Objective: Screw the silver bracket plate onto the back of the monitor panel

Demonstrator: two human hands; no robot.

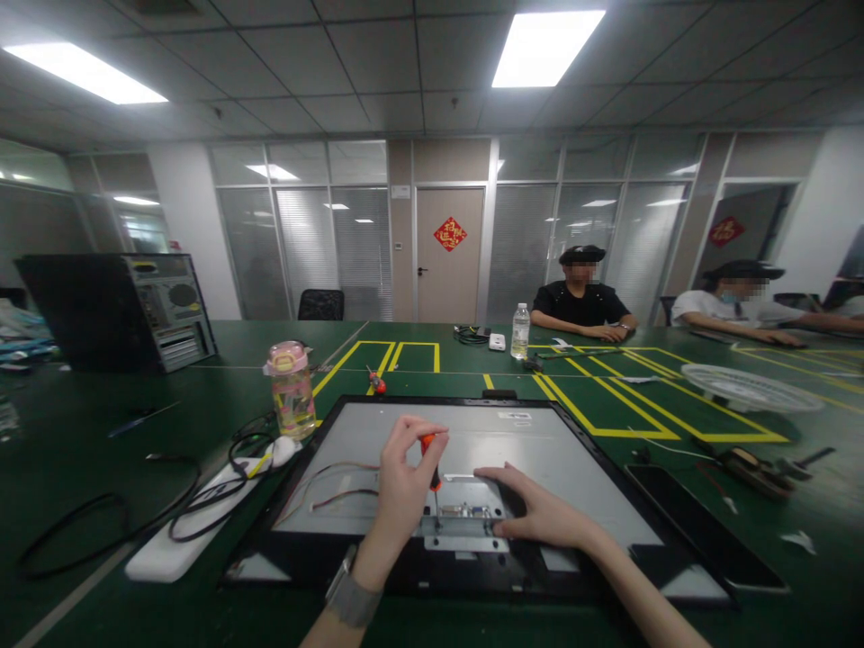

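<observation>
A monitor panel [560,450] with a black frame and grey metal back lies face down on the green table before me. My left hand [405,463] is closed around the top of a red and black screwdriver [436,481]. The screwdriver stands nearly upright, its tip down at the left side of a silver metal bracket [465,544] near the panel's front edge. My right hand [540,515] grips the bracket's right side, thumb at the near edge and fingers at the far edge. Thin wires [344,495] lie on the panel left of my left hand.
Left are a white power strip [168,553], black cables [108,504], a pink-lidded bottle [292,396] and a computer case [114,310]. A dark flat panel [702,526] and tools [756,472] lie right. Across the table sit people [580,301] near a water bottle [519,333].
</observation>
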